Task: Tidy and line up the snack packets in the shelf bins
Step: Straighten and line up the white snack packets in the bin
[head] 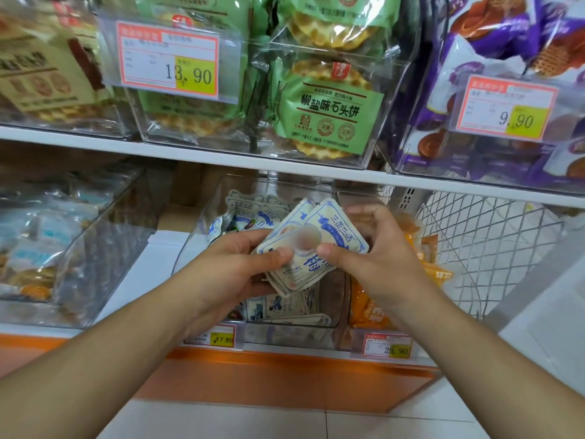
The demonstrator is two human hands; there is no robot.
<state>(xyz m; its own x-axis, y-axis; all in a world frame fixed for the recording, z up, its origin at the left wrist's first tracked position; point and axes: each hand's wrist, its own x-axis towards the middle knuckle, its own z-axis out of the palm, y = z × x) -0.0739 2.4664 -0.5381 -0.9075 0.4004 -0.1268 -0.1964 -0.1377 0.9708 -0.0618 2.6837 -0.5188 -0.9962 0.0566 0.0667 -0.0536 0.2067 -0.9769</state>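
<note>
Two hands are seen, the left hand [235,264] and the right hand [376,248], and between them a small stack of white-and-blue packets [311,245] is held; at least two are counted, the exact number hidden by overlap. Below and behind that stack, several more packets of the same kind are counted in one clear bin [202,229], too overlapped for a firm total. Four price tags are counted: two above the stack, marked 13.90 [167,60] and 9.90 [506,107], and two below it, marked 17.80 [218,336] and 29.90 [387,345]. Above the stack, at least three green waffle packets [326,112] are counted.
</note>
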